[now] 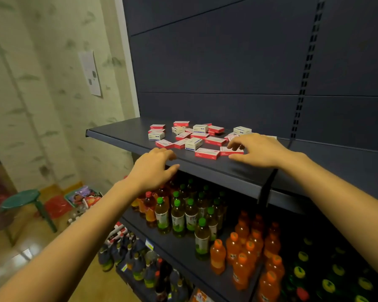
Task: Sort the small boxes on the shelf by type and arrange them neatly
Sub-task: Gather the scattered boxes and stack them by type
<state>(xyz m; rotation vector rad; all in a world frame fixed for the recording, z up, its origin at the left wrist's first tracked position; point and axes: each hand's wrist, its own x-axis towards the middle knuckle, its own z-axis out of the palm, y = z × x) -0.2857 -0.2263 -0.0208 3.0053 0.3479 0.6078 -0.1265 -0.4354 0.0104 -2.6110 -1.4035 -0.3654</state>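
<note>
Reaching up to the dark shelf [122, 132], we have both hands at its front edge. Our left hand [155, 168] hovers at the lip around seven o'clock from the pile, fingers loosely curled and parted, holding nothing. Our right hand [258, 150] lies palm-down at about four o'clock from the pile, fingers spread, with the fingertips [232, 147] touching a flat red box [229, 151]; whether it grips that box we cannot tell.

The small boxes [196, 137] lie in a loose scatter mid-shelf, red ones [215, 140] and white ones [193, 143] mixed together, some tilted, some overlapping. One long red box [206, 153] sits nearest the front edge, just beside our right fingertips. Bare shelf stretches to nine o'clock of the pile as far as the left end, and more lies at three o'clock past our right wrist (the back panel [227, 62] closes off twelve o'clock).

Below, the next shelf holds green-capped bottles [178, 216] on the left and orange bottles [240, 256] to their right, packed in rows. On the floor at eight o'clock stands a green stool [22, 199].
</note>
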